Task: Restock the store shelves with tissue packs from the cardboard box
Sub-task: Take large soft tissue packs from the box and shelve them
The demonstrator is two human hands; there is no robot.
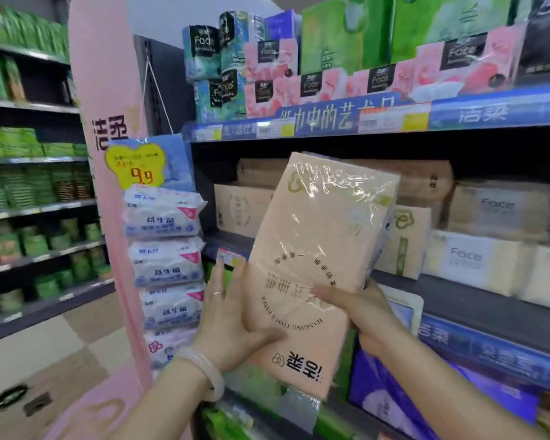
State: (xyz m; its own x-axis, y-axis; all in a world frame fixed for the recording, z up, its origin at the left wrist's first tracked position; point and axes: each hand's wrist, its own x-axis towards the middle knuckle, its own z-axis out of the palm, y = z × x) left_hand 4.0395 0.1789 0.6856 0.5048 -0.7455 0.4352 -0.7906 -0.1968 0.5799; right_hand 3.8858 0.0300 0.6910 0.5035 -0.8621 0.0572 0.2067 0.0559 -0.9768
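Gripping from both sides, the two hands hold a tall peach-coloured tissue pack wrapped in clear glossy plastic (315,265) upright and slightly tilted in front of the shelving. The left hand (227,322) is laid against the pack's left edge, fingers stretched up along it and the thumb folded across the lower front; a thin ring is worn on one finger and a pale translucent bangle (207,373) on the wrist. The right hand (367,312) is curled round the pack's right edge, with the thumb pressed across the printed front and the fingers hidden behind. The print on the pack is seen upside down.

Just left of the hands, a column of white and blue soft packs (165,258) is hung on a pink display pillar (105,90), topped by a yellow heart-shaped price tag (137,166). Behind the held pack, the dark middle shelf (458,290) is stocked with beige and cream tissue packs (477,258), some stacked. Above it, a blue-edged upper shelf (362,119) is filled with pink, teal and green tissue boxes (331,58). Far left, green packages (29,185) are lined along another aisle's shelves.
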